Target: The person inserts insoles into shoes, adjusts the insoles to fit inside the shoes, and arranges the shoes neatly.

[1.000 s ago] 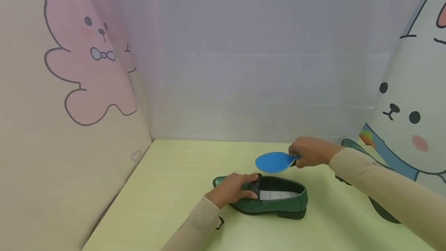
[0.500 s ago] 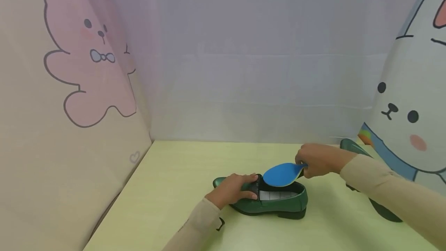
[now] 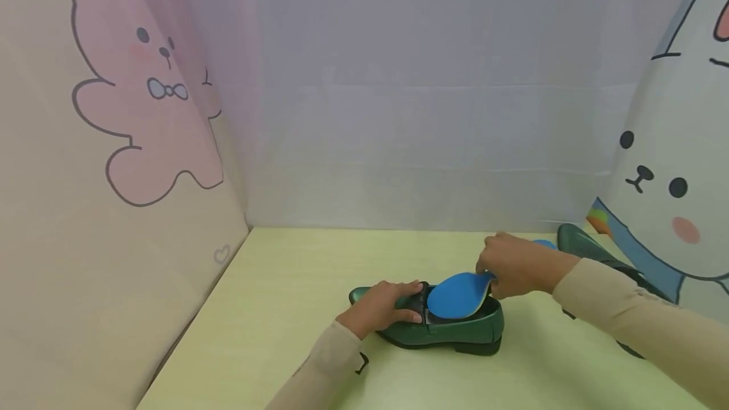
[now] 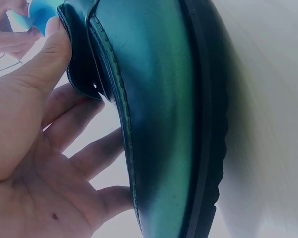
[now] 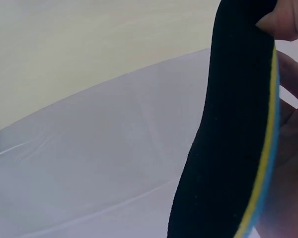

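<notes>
A green loafer (image 3: 469,333) stands on the table with its toe to the left. My left hand (image 3: 381,310) holds it across the front, thumb at the near edge of the black strap; in the left wrist view the thumb and fingers lie round the upper (image 4: 154,99). My right hand (image 3: 521,266) pinches a blue insole (image 3: 457,296) near its middle. The insole's broad front end dips into the shoe's opening, while its other end shows behind the hand. Seen in the right wrist view, its underside (image 5: 228,134) is black with a yellow edge layer.
A second green loafer (image 3: 583,245) lies at the right, partly hidden by the right sleeve (image 3: 632,309). The pale yellow table (image 3: 296,283) meets a white cloth backdrop (image 3: 398,112) behind. Printed cartoon cloth hangs at both sides.
My right hand has moved slightly right and down. The insole's front end has gone from above and behind the shoe into its opening. My left hand keeps its place.
</notes>
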A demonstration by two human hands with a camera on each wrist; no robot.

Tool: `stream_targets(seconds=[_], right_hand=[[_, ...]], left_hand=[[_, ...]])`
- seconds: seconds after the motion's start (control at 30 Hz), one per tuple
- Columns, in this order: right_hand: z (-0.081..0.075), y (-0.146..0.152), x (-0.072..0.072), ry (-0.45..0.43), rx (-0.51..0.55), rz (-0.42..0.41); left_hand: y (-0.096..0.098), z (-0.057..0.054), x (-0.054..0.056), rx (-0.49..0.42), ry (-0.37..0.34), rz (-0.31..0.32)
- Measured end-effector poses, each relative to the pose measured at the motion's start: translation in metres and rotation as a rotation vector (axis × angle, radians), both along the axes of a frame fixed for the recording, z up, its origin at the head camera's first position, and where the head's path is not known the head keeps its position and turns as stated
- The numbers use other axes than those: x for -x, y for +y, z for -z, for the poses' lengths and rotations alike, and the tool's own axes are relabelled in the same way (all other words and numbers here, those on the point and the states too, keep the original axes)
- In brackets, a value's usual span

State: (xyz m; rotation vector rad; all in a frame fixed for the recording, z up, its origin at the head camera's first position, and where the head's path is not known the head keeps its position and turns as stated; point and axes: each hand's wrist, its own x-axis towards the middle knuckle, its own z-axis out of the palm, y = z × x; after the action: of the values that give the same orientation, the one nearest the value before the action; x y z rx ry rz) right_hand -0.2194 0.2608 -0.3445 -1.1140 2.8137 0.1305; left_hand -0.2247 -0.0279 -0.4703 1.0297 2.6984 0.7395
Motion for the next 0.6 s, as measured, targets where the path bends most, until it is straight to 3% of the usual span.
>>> stream_targets(seconds=[0.17, 0.37, 0.6], right_hand=[[0.001, -0.011, -0.006, 0.049, -0.008, -0.033], [0.006, -0.022, -0.013, 0.008, -0.007, -0.022], [0.014, -0.039, -0.018, -0.031, -0.024, 0.027]], left_hand=[[0.001, 0.0, 0.001, -0.007, 0.003, 0.002], [0.001, 0.002, -0.001, -0.011, -0.007, -0.005], [0.0, 0.002, 0.0, -0.014, 0.029, 0.011]])
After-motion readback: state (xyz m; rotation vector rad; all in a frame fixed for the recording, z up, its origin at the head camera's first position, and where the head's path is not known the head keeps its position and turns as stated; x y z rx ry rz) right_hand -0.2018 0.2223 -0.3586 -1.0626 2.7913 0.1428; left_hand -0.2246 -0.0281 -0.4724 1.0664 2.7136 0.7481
